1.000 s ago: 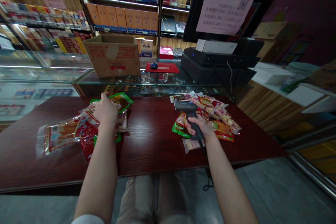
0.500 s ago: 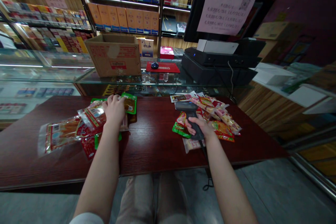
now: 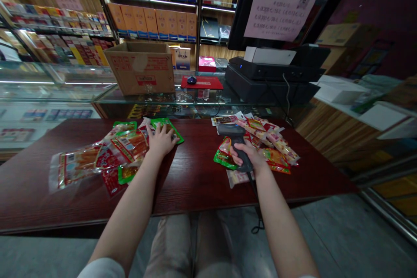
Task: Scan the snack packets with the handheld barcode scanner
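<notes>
My left hand [image 3: 162, 140] lies with fingers spread over the right edge of a pile of snack packets. Its fingertips touch a green-edged snack packet [image 3: 177, 135], partly hidden beneath them. Beside the hand lie a clear packet of orange-brown snacks [image 3: 132, 144], a longer clear packet [image 3: 78, 164] and a red packet [image 3: 112, 181]. My right hand [image 3: 249, 156] is wrapped round the handle of a dark barcode scanner [image 3: 230, 130], whose head points left. Under and around the scanner are a green-and-red packet [image 3: 224, 154], a pale packet [image 3: 239, 178] and an orange packet [image 3: 276, 160].
The dark red wooden table [image 3: 195, 173] bears both piles. Behind it, a glass counter carries an open cardboard box [image 3: 141, 69], a mouse [image 3: 192, 80] on a red mat, and a black till [image 3: 270, 82]. The scanner's cable [image 3: 257, 200] hangs over the front edge.
My left hand has moved right and its fingers have spread. The green-edged packet beneath it has shifted right and turned; neighbouring packets have shifted too. My right hand and the scanner stay nearly still.
</notes>
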`<state>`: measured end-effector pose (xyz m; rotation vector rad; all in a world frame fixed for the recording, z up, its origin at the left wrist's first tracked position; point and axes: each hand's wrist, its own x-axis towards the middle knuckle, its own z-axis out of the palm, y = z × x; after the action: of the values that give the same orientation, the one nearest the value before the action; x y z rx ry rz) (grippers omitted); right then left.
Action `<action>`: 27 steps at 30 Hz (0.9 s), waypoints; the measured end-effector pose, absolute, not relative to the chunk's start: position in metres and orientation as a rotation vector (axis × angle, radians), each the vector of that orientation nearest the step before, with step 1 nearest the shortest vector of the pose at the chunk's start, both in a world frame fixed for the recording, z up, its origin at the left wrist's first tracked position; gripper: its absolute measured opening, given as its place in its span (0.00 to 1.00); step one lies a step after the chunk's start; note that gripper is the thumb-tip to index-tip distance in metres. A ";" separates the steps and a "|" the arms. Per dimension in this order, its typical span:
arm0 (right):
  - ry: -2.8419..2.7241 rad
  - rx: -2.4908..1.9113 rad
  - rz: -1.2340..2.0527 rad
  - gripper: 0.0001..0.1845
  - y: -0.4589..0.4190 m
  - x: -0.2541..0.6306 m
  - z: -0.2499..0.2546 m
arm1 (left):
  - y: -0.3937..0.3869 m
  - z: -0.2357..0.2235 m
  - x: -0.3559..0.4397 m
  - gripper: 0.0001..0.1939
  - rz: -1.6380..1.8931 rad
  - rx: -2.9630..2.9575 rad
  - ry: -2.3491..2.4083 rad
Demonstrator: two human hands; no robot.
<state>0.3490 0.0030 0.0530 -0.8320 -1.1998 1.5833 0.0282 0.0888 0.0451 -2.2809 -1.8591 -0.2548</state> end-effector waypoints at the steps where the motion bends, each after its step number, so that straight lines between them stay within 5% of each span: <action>1: -1.191 -0.837 1.584 0.15 0.003 0.349 0.053 | 0.090 0.042 0.027 0.29 -0.206 -2.279 -1.897; 18: -1.079 -0.893 1.357 0.16 0.007 0.381 0.076 | 0.071 0.039 -0.024 0.29 -0.107 -2.258 -1.868; 27: -1.053 -1.080 1.093 0.15 0.029 0.430 0.065 | 0.066 0.057 0.066 0.21 -0.384 -2.552 -1.480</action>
<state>0.4298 0.0290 0.0655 -1.0803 -1.0533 1.0930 0.0656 0.0657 0.0575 -2.5522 -1.4805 -0.3842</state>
